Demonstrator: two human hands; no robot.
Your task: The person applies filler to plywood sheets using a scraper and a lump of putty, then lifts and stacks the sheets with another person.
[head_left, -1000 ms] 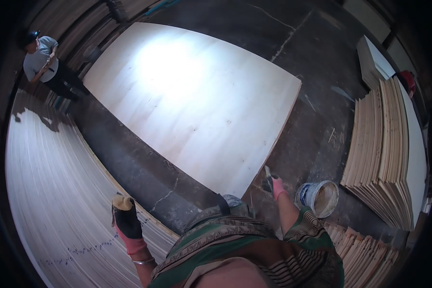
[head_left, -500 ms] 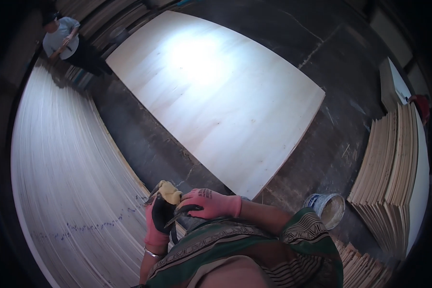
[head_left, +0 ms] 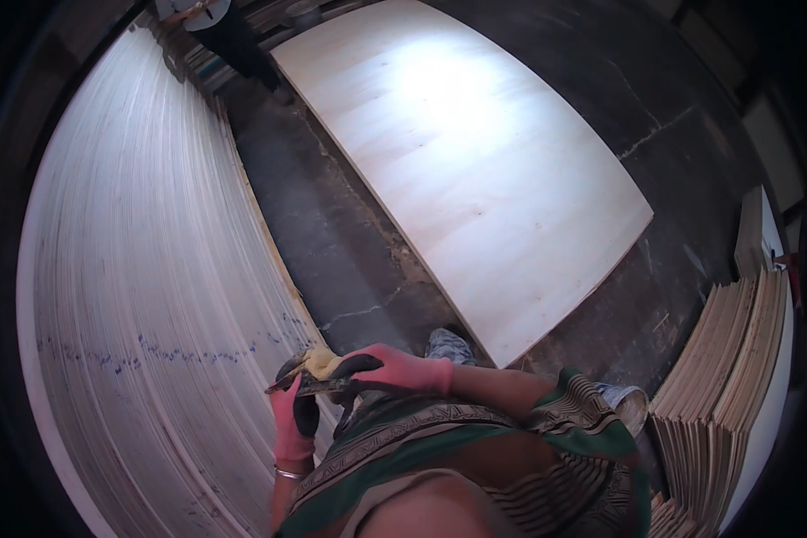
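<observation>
In front of my body, my left hand (head_left: pixel 294 421), in a pink and black glove, is closed around a dark flat scraper (head_left: pixel 283 384) bearing a lump of yellowish putty (head_left: pixel 319 362). My right hand (head_left: pixel 394 369), gloved the same way, is closed at the lump's right side. From its fingers a thin dark putty knife (head_left: pixel 325 387) seems to reach across beneath the putty; its handle is hidden. Ahead lies a large pale plywood sheet (head_left: pixel 484 197), brightly lit toward its far end. Both hands are apart from it.
A long stack of sheets (head_left: pixel 161 269) fills the left side, with blue marks across its edges. Upright boards (head_left: pixel 717 359) and a white bucket (head_left: pixel 626 405), partly behind my clothing, are on the right. Another person (head_left: pixel 229 40) stands at the far left. The floor (head_left: pixel 323 233) is dark and cracked.
My view has shifted, so the sheet appears farther right. The right hand's putty knife, earlier slanting down below the lump, now lies nearly level against it. Both hands remain together.
</observation>
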